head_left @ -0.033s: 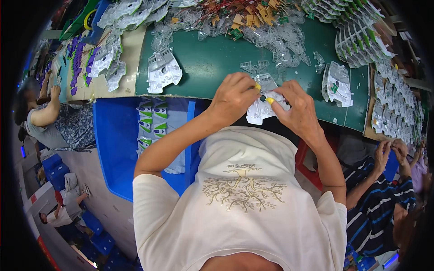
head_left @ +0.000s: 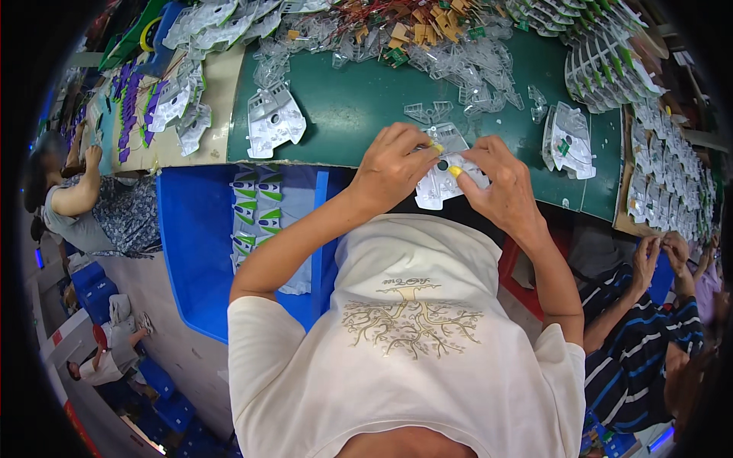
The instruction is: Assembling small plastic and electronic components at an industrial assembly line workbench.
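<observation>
A silvery plastic shell [head_left: 434,192] overhangs the near edge of the green table, between my two hands. My left hand [head_left: 391,169] is closed in a pinch at the shell's left side, a yellow finger cover on a fingertip. My right hand [head_left: 505,183] grips the right side, its thumb in a yellow cover lying on the face near a dark round hole. Whether a small part is also between my fingertips is hidden. Just beyond the shell lies a clear plastic piece [head_left: 429,112].
Similar shells lie to the left [head_left: 275,122] and right [head_left: 569,141]. Clear plastic parts [head_left: 477,72] are heaped at the back, near orange pieces and red wires. A blue bin [head_left: 191,252] stands below the table's left. Co-workers sit on both sides.
Almost nothing differs. My hands stay on the shell with slight finger movement, and the whole view has shifted a little.
</observation>
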`<control>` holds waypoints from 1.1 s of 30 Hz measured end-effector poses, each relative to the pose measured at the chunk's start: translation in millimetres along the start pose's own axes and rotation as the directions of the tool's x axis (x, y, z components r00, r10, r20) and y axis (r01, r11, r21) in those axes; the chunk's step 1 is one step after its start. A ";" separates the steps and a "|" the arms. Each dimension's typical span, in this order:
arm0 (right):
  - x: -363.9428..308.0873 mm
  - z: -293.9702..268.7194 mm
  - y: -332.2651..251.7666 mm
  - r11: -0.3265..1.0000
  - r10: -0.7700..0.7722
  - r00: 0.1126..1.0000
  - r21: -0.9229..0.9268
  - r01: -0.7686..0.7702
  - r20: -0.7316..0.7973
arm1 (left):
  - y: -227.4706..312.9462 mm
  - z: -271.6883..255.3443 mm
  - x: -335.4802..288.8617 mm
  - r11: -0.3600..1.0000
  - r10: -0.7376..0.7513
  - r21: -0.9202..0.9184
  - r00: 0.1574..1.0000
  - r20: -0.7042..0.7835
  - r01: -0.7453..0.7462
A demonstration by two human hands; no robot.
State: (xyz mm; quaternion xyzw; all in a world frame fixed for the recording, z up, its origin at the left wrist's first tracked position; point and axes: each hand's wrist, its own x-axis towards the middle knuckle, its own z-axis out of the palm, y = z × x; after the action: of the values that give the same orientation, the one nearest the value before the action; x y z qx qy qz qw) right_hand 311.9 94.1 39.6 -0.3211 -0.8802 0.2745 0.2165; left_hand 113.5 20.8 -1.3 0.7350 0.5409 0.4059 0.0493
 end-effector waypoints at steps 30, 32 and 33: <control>-30.1 -6.1 -15.8 0.997 0.048 0.985 0.072 -0.037 -0.163 | -3.3 -4.0 9.6 0.915 -0.102 -0.350 0.954 0.282 0.201; -42.8 -5.0 -1.8 0.944 0.315 0.942 0.137 -0.299 -0.118 | -2.8 -4.1 10.8 0.913 -0.110 -0.351 0.953 0.281 0.209; -43.5 0.4 0.4 0.918 0.356 0.925 0.235 -0.319 -0.133 | -2.5 -3.4 13.5 0.912 -0.115 -0.351 0.953 0.280 0.213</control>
State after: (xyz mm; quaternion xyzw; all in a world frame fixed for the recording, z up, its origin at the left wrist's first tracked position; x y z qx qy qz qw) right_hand 342.3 64.5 30.2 -0.4666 -0.7554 0.3698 0.2737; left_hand 110.5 31.9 7.1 0.7092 0.5021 0.3994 0.2925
